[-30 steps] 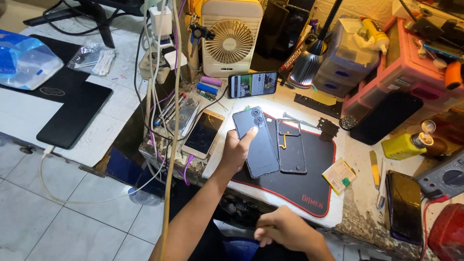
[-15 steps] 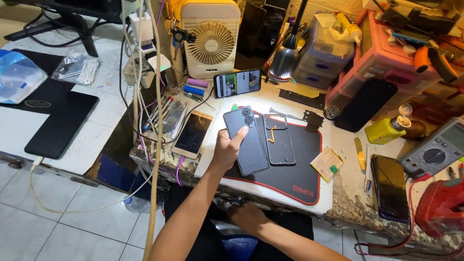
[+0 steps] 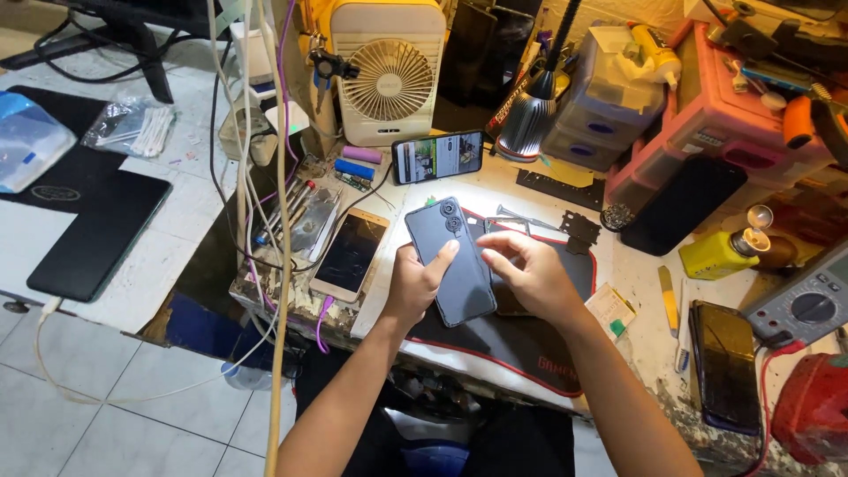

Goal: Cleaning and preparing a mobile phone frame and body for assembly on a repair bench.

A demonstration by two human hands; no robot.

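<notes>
My left hand (image 3: 417, 281) grips a dark blue smartphone (image 3: 458, 278) by its left edge, back side up with two camera lenses at the top, over a black work mat with red trim (image 3: 495, 344). My right hand (image 3: 528, 272) rests on the phone's right edge, fingers curled, partly covering a second dark phone (image 3: 505, 226) lying on the mat beneath it.
A gold phone with a cracked screen (image 3: 351, 252) lies left of the mat. A lit phone (image 3: 437, 156) leans by a white fan (image 3: 389, 75). A lamp (image 3: 528, 119), yellow bottle (image 3: 720, 252), another dark phone (image 3: 724, 364), multimeter (image 3: 808, 305) and plastic drawers (image 3: 609, 106) crowd the right. Cables (image 3: 265, 177) hang at left.
My right hand has come up from my lap onto the blue phone's right edge. The left hand keeps its hold and has brought the phone slightly nearer.
</notes>
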